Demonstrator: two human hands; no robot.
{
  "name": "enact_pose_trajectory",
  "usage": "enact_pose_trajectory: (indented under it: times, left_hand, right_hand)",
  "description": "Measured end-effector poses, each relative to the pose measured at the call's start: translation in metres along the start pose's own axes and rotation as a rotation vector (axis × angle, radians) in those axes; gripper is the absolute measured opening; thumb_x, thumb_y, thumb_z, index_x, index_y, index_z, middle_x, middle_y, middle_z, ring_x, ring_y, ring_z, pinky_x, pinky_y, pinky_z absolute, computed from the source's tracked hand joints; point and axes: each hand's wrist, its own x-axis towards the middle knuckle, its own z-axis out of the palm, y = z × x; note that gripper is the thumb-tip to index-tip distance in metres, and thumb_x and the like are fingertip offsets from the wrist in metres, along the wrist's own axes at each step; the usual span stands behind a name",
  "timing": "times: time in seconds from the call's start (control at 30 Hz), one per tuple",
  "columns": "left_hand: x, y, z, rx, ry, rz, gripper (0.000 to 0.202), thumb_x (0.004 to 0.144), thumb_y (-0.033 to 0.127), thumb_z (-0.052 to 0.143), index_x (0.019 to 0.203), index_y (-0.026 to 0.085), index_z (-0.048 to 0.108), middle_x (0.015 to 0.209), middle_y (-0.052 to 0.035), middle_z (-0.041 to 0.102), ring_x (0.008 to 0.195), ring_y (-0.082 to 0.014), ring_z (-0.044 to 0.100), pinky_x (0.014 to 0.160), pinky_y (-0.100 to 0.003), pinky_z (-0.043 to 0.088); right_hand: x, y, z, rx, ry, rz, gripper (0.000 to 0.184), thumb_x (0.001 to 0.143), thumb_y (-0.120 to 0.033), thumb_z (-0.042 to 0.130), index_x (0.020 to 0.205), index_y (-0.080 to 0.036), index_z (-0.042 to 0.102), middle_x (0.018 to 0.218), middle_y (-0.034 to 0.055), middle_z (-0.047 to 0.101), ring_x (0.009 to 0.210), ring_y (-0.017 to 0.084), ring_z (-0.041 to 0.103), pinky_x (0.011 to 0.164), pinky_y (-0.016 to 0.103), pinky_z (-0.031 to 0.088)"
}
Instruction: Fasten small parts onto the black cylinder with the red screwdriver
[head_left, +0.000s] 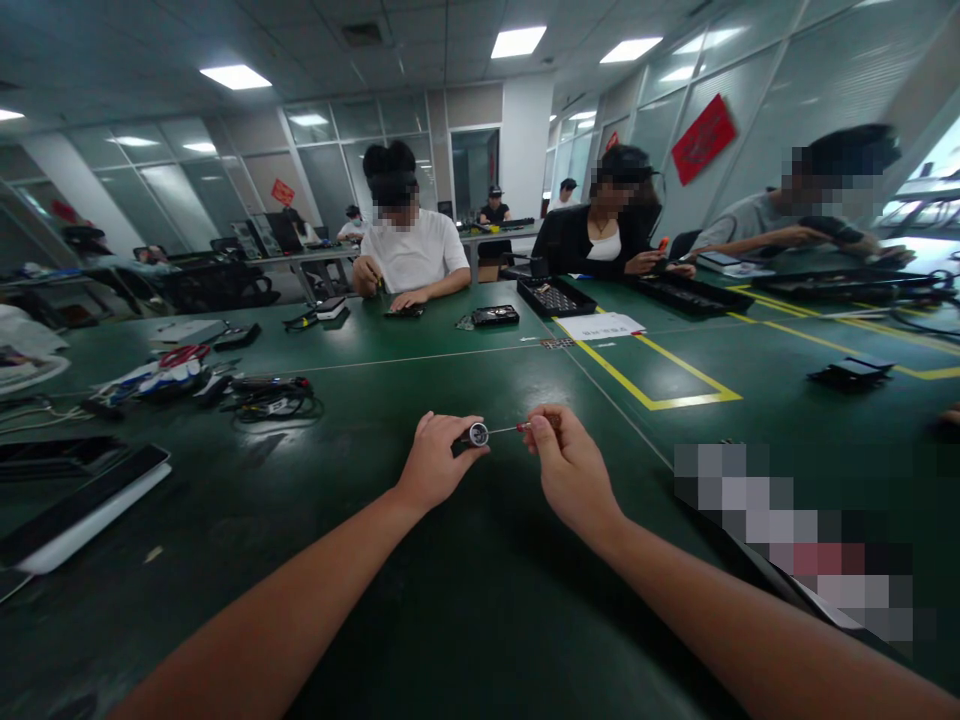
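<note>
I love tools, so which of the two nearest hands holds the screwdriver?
The right hand: it grips the red-collared screwdriver, while the left hand holds a round, silver-rimmed part.

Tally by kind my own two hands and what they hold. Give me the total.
Hands: 2 (left hand, right hand)
Screwdriver: 1, in the right hand
Round-faced part: 1, in the left hand
Total: 4

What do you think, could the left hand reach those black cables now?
Probably yes: nothing visible stands between the left hand and the black cables on the green tabletop. But it holds a small round-ended cylinder, which it would likely have to release before grasping them.
</note>
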Motion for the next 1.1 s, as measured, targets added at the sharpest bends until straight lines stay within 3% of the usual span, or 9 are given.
enact_pose_trajectory:
  times: [0.13,0.27,0.33,0.5,0.6,0.8,0.97,1.1]
  left_hand:
    - [-0.0005,0.0010,-0.0007,0.002,-0.006,0.022,0.036,0.089,0.034,0.075,0.123,0.028,0.068,0.119,-0.0050,0.072,0.116,-0.0270,0.062,0.119,-0.061,0.026]
    - [-0.0011,0.0025,0.0002,0.026,-0.033,0.052,0.035,0.088,0.032,0.076,0.122,0.028,0.068,0.117,-0.0045,0.073,0.114,-0.0260,0.063,0.120,-0.061,0.025]
    - [-0.0014,0.0028,0.0008,0.031,-0.038,0.063,0.035,0.088,0.031,0.076,0.122,0.028,0.068,0.117,-0.0039,0.073,0.114,-0.0254,0.063,0.120,-0.060,0.026]
    - [-0.0018,0.0014,0.0010,0.027,0.008,0.044,0.035,0.088,0.032,0.076,0.122,0.028,0.069,0.117,-0.0036,0.073,0.114,-0.0254,0.064,0.120,-0.059,0.028]
    - [-0.0017,0.0010,0.0003,0.026,0.018,0.039,0.034,0.088,0.033,0.076,0.121,0.028,0.069,0.116,-0.0040,0.073,0.114,-0.0261,0.064,0.119,-0.060,0.028]
    - [-0.0025,0.0034,-0.0009,0.025,-0.006,0.043,0.033,0.089,0.032,0.075,0.121,0.027,0.069,0.116,-0.0042,0.073,0.114,-0.0260,0.063,0.120,-0.060,0.026]
    - [-0.0021,0.0022,-0.0011,0.019,-0.008,0.037,0.033,0.088,0.032,0.075,0.120,0.028,0.069,0.116,-0.0042,0.073,0.114,-0.0262,0.063,0.120,-0.060,0.026]
    - [-0.0017,0.0021,-0.0001,0.030,0.005,0.035,0.033,0.089,0.033,0.074,0.121,0.029,0.069,0.117,-0.0044,0.073,0.114,-0.0266,0.063,0.120,-0.060,0.027]
  right_hand:
    - [-0.0005,-0.0040,-0.0027,0.018,-0.038,0.027,0.037,0.102,-0.055,0.041,0.094,-0.024,0.059,0.065,-0.0034,0.055,0.058,0.016,0.053,0.058,0.031,0.040]
    - [0.0002,-0.0069,-0.0047,-0.054,-0.005,-0.001,0.043,0.103,-0.056,0.039,0.084,-0.024,0.061,0.060,-0.0030,0.051,0.057,0.017,0.052,0.058,0.031,0.038]
    - [0.0008,-0.0065,-0.0051,-0.115,-0.005,-0.028,0.040,0.103,-0.052,0.039,0.086,-0.024,0.062,0.062,-0.0020,0.053,0.058,0.018,0.054,0.059,0.032,0.039]
    - [0.0011,0.0005,-0.0033,-0.083,0.010,-0.030,0.026,0.101,-0.038,0.039,0.111,-0.022,0.057,0.080,0.0020,0.065,0.075,0.021,0.063,0.070,0.034,0.046]
    - [0.0019,0.0022,-0.0038,-0.053,-0.018,0.006,0.023,0.099,-0.035,0.042,0.111,-0.023,0.058,0.086,0.0031,0.067,0.081,0.022,0.065,0.073,0.035,0.047]
    - [0.0045,-0.0056,-0.0090,-0.192,-0.020,0.007,0.040,0.103,-0.049,0.035,0.095,-0.024,0.065,0.070,0.0011,0.062,0.061,0.020,0.057,0.061,0.034,0.038]
    - [0.0013,-0.0045,-0.0072,-0.144,-0.020,0.014,0.027,0.100,-0.040,0.040,0.113,-0.025,0.058,0.080,0.0015,0.065,0.069,0.022,0.060,0.066,0.035,0.042]
    - [-0.0021,-0.0040,-0.0054,-0.073,-0.028,-0.028,0.024,0.101,-0.041,0.038,0.100,-0.026,0.057,0.082,0.0012,0.064,0.073,0.021,0.060,0.068,0.034,0.043]
